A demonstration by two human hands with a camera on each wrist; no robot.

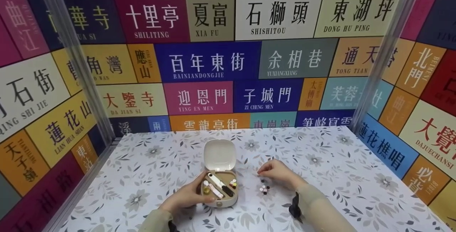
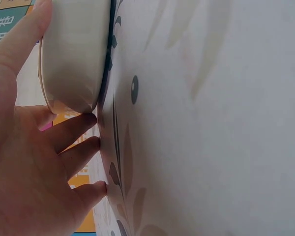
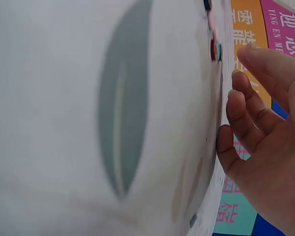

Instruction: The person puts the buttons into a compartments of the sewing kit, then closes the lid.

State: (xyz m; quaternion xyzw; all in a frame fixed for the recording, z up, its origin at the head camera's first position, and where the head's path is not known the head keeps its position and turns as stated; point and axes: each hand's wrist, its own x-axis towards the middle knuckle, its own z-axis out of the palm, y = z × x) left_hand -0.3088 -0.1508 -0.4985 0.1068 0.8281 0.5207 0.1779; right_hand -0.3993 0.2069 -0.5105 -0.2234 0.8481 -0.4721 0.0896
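Note:
A small cream case (image 1: 220, 203) stands on the table with its hinged lid (image 1: 219, 155) raised. Inside lie a slim white-and-black tool (image 1: 221, 185), a pink-and-white stick (image 1: 216, 191) and several tiny coloured pieces (image 1: 233, 183). My left hand (image 1: 190, 194) grips the case's left side, thumb near its front rim; the left wrist view shows fingers against the case wall (image 2: 76, 54). Right of the case, my right hand (image 1: 279, 173) hovers low with thumb and forefinger tips together. Whether something tiny sits between them is hidden. Close below are several small round pieces (image 1: 264, 189).
A white tablecloth (image 1: 160, 168) with grey flowers and leaves covers the table. Panels with coloured lettered blocks (image 1: 208, 61) rise behind it and along both sides, with metal posts (image 1: 374, 57) at the back corners.

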